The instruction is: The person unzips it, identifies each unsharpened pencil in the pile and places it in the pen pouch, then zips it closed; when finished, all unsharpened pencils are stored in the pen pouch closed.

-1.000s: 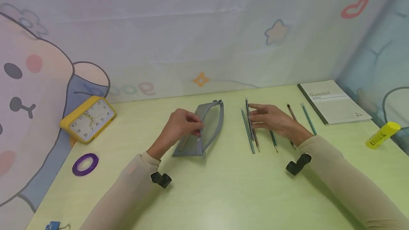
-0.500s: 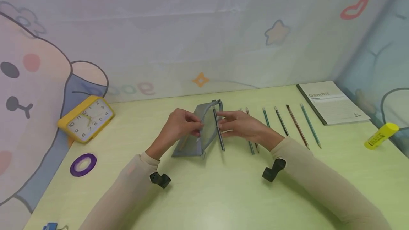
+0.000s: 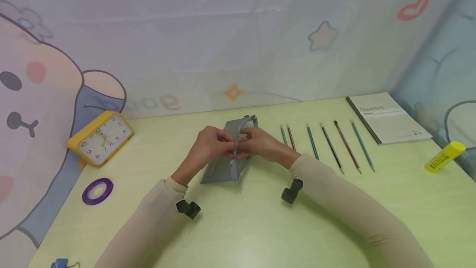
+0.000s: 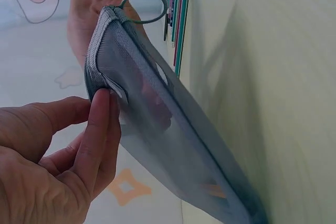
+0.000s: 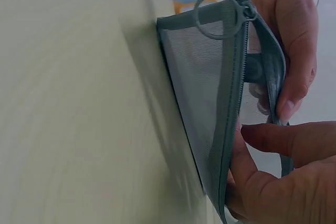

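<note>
Head view: left hand (image 3: 210,147) pinched the pouch (image 3: 225,169); right hand (image 3: 260,146) lay partly inside, hold indiscernible; a slipped pinch risked collapsing it.

Free tabletop (image 3: 245,222) before pouch (image 3: 224,172), right grip (image 3: 260,144) apparently across its mouth (image 5: 239,77).

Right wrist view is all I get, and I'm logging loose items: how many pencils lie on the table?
Observer: The head view shows six pencils on the table.
Operator: Does anything show through the mesh pouch from the side I can't see?
Observer: A slim orange strip shows through it in the left wrist view; I can't tell what it is.
Operator: And what lies just past the pencils, to the right?
Observer: A notebook with "Gambit" printed on its cover.
</note>
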The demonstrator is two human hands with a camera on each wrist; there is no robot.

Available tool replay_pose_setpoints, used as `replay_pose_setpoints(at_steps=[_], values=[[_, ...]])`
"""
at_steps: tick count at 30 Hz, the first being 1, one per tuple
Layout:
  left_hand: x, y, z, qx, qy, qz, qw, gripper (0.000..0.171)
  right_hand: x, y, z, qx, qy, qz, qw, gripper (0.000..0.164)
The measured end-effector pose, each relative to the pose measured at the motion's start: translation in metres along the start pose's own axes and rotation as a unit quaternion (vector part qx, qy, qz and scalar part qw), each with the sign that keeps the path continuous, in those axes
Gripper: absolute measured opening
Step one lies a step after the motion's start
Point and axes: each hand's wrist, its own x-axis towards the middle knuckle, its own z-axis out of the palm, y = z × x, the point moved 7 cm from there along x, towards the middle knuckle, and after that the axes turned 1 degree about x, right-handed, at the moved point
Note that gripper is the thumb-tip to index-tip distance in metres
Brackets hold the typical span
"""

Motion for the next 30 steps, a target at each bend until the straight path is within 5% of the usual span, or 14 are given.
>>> replay_pose_setpoints(at_steps=[9,18,24,30], values=[[-0.002,0.000,-0.003,0.018,0.008,0.006,0.9998,0.014,-0.020,-0.006,-0.018,-0.079,0.012,-0.009,0.997,0.061],[-0.004,0.001,-0.003,0.009,0.008,0.003,0.9999,0.016,-0.062,-0.015,-0.074,-0.137,0.042,-0.025,0.989,0.048],[-0.003,-0.001,-0.002,0.014,0.006,0.002,0.9999,0.017,-0.076,0.001,-0.100,-0.223,0.072,0.017,0.972,0.048],[-0.002,0.000,-0.001,0.025,0.009,-0.004,0.9996,0.016,-0.077,0.008,-0.103,-0.312,0.084,0.023,0.946,0.047]])
